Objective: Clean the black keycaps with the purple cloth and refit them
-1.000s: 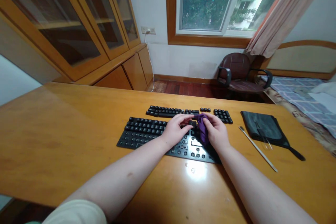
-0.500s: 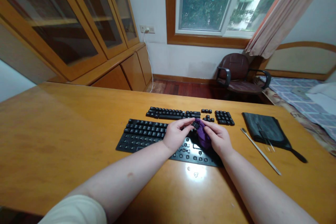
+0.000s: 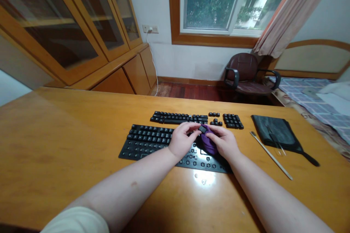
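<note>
My left hand pinches a small black keycap between thumb and fingers. A crumpled purple cloth is gripped in my right hand, and its upper edge touches the keycap. Both hands are above a black keyboard lying on the table. Its upper left rows still carry keycaps, while bare key posts show along the lower rows and the right part. My left hand and forearm cover some of the middle of the keyboard.
Behind the keyboard, removed keycaps lie in rows, with a number-pad block to the right. A long-handled brush, a dark pouch and a thin wire tool lie on the right of the wooden table.
The keycap has turned slightly between my fingers, and the purple cloth has shifted a little around it. The whole view has moved slightly.
</note>
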`<state>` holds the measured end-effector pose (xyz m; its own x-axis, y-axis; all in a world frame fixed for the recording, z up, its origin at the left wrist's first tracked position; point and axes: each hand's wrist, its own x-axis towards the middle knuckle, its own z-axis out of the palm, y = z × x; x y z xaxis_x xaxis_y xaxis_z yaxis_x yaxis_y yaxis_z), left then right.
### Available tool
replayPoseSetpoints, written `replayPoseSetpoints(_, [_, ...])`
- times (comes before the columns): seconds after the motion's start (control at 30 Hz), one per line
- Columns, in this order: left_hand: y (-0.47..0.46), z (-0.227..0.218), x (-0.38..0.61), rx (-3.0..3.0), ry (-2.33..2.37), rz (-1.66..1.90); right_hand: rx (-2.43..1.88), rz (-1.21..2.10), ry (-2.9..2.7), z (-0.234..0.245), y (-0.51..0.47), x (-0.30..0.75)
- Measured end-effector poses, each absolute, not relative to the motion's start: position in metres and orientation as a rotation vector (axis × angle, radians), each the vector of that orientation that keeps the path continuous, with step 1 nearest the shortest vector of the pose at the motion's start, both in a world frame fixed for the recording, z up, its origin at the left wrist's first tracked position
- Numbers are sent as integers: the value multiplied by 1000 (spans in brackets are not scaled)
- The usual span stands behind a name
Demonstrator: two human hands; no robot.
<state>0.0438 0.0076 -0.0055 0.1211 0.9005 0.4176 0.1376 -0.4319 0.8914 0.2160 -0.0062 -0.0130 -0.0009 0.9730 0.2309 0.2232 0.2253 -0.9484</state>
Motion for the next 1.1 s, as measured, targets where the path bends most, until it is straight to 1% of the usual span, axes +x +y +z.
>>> replayPoseSetpoints(0.13, [8, -6, 45, 1694, 1007, 1366, -1210, 815, -1459, -10, -7, 217])
replayPoseSetpoints(0.23, [8, -7, 45, 1665, 1003, 1367, -1222, 813, -1456, -6, -7, 218])
replayPoseSetpoints(0.53, [9, -8, 45, 1608, 980, 1351, -1101, 1080, -1401, -8, -7, 213])
replayPoseSetpoints(0.73, [9, -7, 47, 1533, 931, 1300, -1139, 958, -1508, -3, -5, 215])
replayPoseSetpoints(1.1, [10, -5, 46, 1471, 906, 1272, -1185, 974, -1414, -1, -7, 216])
